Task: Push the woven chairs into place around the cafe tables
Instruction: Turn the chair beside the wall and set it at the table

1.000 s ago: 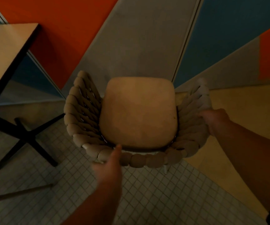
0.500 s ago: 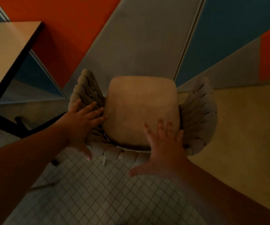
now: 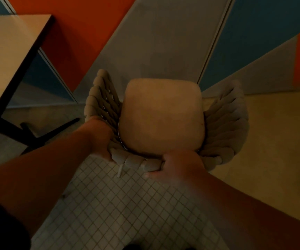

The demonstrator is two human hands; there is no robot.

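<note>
A: Head view, what's near the woven chair (image 3: pixel 165 121)?

B: Cafe table (image 3: pixel 7 56) at upper left, pale top w/ dark edge. Its black cross base (image 3: pixel 43 130) sits on the floor just left of the chair; one foot points at the chair's left arm, small gap between them. Nothing else in the way.

A: And the chair itself?

B: Centre frame, seen from above, tan seat cushion (image 3: pixel 161 116) inside thick rope-weave arms and back. It faces the wall, beside the table, not under it. One pale leg (image 3: pixel 120 171) shows below the back rim.

A: Hands?

B: Left hand (image 3: pixel 100 138) is wrapped over the weave at the back-left corner, fingers hidden behind the rim. Right hand (image 3: pixel 179 164) is clenched on the back rim at right of centre, thumb underneath; a bit blurred.

A: Floor, room?

B: Small square grey tiles (image 3: pixel 120 210) under the person, plain yellowish floor (image 3: pixel 275 141) to the right. Wall (image 3: pixel 163 38) ahead is painted in angled orange, grey and blue panels. Dim light overall.
</note>
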